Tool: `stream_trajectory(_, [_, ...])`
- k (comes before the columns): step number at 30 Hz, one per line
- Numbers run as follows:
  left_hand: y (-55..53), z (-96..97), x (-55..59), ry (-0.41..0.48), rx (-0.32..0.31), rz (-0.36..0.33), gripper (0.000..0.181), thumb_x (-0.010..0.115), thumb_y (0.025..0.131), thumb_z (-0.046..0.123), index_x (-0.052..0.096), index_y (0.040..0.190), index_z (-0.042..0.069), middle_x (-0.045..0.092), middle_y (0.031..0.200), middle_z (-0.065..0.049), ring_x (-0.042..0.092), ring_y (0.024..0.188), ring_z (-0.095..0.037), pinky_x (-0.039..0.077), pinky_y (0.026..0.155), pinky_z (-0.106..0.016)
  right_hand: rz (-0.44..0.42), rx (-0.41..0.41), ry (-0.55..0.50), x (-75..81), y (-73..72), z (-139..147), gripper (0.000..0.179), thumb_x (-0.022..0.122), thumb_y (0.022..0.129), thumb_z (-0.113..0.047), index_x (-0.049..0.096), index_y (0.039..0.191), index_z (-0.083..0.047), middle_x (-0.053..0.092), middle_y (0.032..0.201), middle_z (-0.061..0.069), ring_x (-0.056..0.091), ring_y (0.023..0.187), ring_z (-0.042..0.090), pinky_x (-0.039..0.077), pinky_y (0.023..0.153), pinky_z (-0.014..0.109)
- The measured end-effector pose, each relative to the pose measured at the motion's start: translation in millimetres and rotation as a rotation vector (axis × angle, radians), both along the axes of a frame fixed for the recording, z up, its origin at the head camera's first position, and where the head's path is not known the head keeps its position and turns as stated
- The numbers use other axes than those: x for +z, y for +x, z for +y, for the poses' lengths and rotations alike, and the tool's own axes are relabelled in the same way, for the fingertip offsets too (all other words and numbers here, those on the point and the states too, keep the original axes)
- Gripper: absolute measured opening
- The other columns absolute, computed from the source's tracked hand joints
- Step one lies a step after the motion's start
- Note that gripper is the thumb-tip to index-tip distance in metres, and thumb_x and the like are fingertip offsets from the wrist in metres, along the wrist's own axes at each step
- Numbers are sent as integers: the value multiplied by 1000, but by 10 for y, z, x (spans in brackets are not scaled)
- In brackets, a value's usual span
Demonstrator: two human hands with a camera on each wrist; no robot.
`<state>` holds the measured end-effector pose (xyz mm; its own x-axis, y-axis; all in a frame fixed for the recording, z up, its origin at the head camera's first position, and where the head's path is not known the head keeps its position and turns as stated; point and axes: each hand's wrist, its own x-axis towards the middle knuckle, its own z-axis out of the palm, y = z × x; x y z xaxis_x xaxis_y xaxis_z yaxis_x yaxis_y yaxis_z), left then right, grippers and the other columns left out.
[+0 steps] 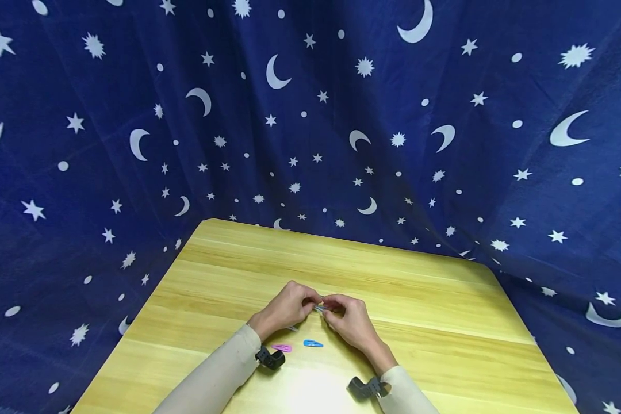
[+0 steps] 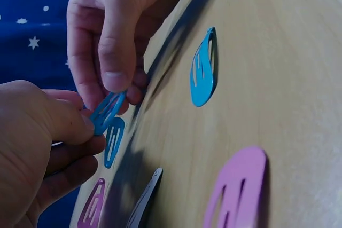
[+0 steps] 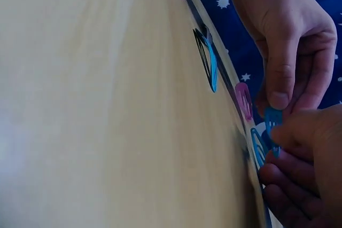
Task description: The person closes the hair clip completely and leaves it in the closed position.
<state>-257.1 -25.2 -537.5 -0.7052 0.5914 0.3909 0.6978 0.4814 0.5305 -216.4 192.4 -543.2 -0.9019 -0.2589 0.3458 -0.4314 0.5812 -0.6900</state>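
Note:
A blue snap hair clip (image 2: 108, 111) is pinched at one end by my left hand (image 1: 288, 307) and at the other by my right hand (image 1: 349, 319). The hands almost meet above the middle of the table, and in the head view their fingers partly cover the clip. Just beyond it, a second blue hair clip (image 2: 114, 143) lies on the wood, beside a pink hair clip (image 3: 243, 101). Nearer my body lie another blue hair clip (image 1: 313, 343) and another pink hair clip (image 1: 282, 348). A pale hair clip (image 2: 144, 200) lies by my left hand.
The wooden table (image 1: 419, 287) reaches back to a dark blue curtain (image 1: 331, 132) printed with moons and stars. Each wrist wears a black camera mount, the left mount (image 1: 271, 357) close to the nearer pink clip.

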Motion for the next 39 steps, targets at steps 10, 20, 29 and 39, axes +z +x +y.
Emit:
stream_trajectory(10, [22,-17,33,74,12,-7,17,77,96,-3,86,106,8,85,100,-2,75,86,-3,60,76,-16,-19,-8,36,17,35,39,11,82,97,-15,85,108,-15,83,104,-2,75,91,6,63,83,27])
stream_trajectory(20, [49,-35,47,44,6,-37,12,79,99,8,86,109,8,84,99,-1,72,83,1,59,76,-17,37,5,17,50,45,29,8,83,97,-9,85,101,-15,84,97,-2,74,84,4,63,77,25])
stream_trajectory(29, [56,-72,51,61,-4,-19,9,79,102,14,86,105,11,85,97,2,69,81,4,58,73,-17,96,36,3,95,38,6,9,80,97,-4,84,99,-12,83,91,-3,76,84,6,65,75,26])
stream_trajectory(39, [61,-100,104,87,-15,-46,8,79,103,15,86,101,12,83,91,4,65,74,5,56,69,-16,139,48,35,201,62,-8,9,81,96,-4,84,99,-13,81,87,-7,69,79,0,62,70,29])
